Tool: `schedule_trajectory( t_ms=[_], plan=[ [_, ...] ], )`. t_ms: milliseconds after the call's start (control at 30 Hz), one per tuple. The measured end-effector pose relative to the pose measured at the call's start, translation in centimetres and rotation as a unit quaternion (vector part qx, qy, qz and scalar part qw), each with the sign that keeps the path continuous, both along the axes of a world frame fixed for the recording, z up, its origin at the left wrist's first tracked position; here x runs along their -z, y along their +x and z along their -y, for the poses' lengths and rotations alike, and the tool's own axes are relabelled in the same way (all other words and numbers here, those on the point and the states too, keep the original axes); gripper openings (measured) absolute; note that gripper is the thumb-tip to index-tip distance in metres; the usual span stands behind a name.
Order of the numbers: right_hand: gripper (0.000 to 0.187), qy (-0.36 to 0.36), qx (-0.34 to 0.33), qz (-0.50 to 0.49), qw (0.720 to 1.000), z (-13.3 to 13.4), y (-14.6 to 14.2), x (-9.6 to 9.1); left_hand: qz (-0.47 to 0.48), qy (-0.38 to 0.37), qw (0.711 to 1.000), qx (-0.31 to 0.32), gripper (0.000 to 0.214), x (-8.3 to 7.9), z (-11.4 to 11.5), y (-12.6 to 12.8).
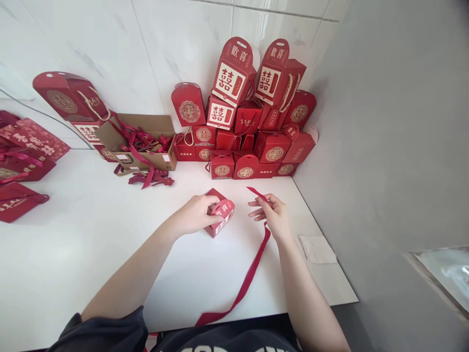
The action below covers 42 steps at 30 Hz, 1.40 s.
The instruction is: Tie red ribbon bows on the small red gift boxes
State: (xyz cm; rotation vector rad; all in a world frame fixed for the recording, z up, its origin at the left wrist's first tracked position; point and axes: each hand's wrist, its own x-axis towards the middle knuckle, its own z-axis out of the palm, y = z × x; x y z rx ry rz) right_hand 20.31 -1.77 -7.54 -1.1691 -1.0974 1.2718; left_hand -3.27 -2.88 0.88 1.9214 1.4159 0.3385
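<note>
My left hand (201, 213) grips a small red gift box (224, 215) by its upper flaps, with the thumb on the near side. The box rests on the white table and has a rounded top flap and a white label. To its right, my right hand (270, 215) pinches a dark red ribbon (252, 266) between thumb and forefinger. One short end of the ribbon sticks out past the fingertips toward the box. Its long tail hangs below the hand and curves down to the table's front edge. Box and ribbon are apart.
Stacked red gift boxes (234, 117) stand against the tiled wall. Left of them sits an open cardboard box (161, 160) full of ribbons, with red cut-out pieces (156, 178) before it. More red boxes (22, 200) lie far left. A white tissue (318, 249) lies right, beside the grey wall.
</note>
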Motion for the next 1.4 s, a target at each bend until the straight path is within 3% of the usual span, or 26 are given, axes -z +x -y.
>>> schedule_trajectory(
  t_ms=[200,367,467,533,767,1133,1400],
  plan=[
    [0.038,-0.068,-0.208,-0.146,0.965,1.2,-2.0,-0.1,0.040,-0.040,0.998,0.020,0.021,-0.4,0.1,-0.6],
    [0.061,-0.110,-0.381,-0.186,0.899,2.5,-3.5,-0.1,0.066,-0.037,0.996,0.039,0.024,-1.4,0.6,-0.5],
    [0.063,-0.130,-0.466,-0.192,0.854,3.1,-4.0,-0.4,0.081,-0.038,0.994,0.059,0.026,-1.8,0.8,-0.2],
    [0.060,-0.130,-0.497,-0.176,0.840,3.4,-4.3,-0.7,0.091,-0.037,0.993,0.065,0.027,-1.9,0.8,-0.1],
    [0.056,-0.092,-0.560,-0.162,0.807,3.8,-4.6,-0.9,0.053,-0.024,0.993,0.100,0.030,-2.0,1.1,0.0],
    [0.055,-0.101,-0.556,-0.134,0.814,3.8,-4.4,-1.2,0.026,-0.051,0.995,0.083,0.039,-1.7,1.0,-0.1],
    [0.063,-0.121,-0.531,-0.089,0.834,3.5,-3.8,-1.1,0.095,-0.089,0.989,0.066,0.036,-0.9,0.5,0.2]
  ],
)
